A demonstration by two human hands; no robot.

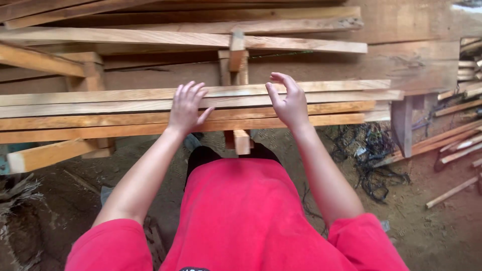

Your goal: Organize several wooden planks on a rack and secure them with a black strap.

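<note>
No packages, labels, signs or screens visible.

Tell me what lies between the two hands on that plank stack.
In the head view, only bare plank faces of the long planks lie between the left hand and the right hand. A short wooden support block shows beneath the gap.

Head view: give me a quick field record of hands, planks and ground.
left hand: open, fingers spread, lying on the planks
right hand: open, fingers curled, at the planks; contact unclear
planks: long boards stacked flat, side to side across the view
support: wooden block under the stack
ground: dirt, with tangled dark cords and loose wood strips
</note>
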